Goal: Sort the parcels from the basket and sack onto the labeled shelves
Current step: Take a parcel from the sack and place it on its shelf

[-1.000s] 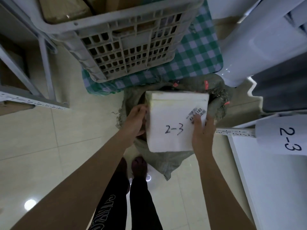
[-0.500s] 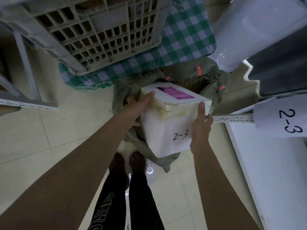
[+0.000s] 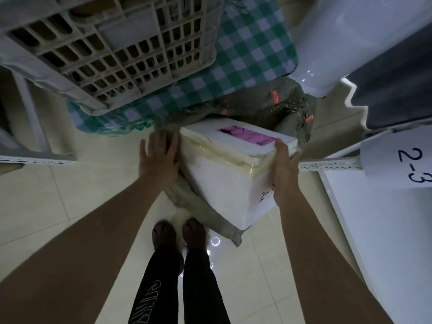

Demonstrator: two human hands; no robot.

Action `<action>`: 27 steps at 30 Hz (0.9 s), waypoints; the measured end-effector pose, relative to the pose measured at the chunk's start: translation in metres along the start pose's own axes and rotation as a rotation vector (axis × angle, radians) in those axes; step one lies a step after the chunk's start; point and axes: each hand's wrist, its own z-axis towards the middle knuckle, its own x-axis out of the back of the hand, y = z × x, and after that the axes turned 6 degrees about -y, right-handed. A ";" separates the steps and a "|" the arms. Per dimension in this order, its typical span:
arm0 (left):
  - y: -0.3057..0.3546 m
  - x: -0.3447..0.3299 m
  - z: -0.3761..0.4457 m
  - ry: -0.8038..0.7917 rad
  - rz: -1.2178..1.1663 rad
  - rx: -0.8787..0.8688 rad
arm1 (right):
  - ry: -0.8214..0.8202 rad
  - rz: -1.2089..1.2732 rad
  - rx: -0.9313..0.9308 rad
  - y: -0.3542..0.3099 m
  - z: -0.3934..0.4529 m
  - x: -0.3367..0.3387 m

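Matt white foam parcel [image 3: 230, 181], coarse woven sack [image 3: 275, 108], plastic lattice basket [image 3: 112, 54], glossy tiled floor [image 3: 70, 206].

Basket [image 3: 112, 50] crowds ahead, shelf post [image 3: 327, 165] blocks the right; open floor [image 3: 58, 202] lies left.
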 end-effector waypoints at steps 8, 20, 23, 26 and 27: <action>0.016 0.019 0.006 0.018 -0.274 0.166 | -0.118 0.196 -0.006 0.031 -0.006 0.012; 0.047 0.030 0.019 -0.227 -1.203 0.192 | -0.249 0.392 -0.039 0.107 -0.019 0.046; 0.048 0.028 0.011 -0.161 -1.190 0.171 | -0.260 0.392 -0.020 0.110 -0.025 0.048; 0.055 0.034 -0.001 -0.089 -1.153 0.124 | -0.250 0.413 0.056 0.110 -0.036 0.053; 0.057 0.037 -0.007 -0.073 -1.146 0.126 | -0.244 0.422 0.071 0.110 -0.040 0.056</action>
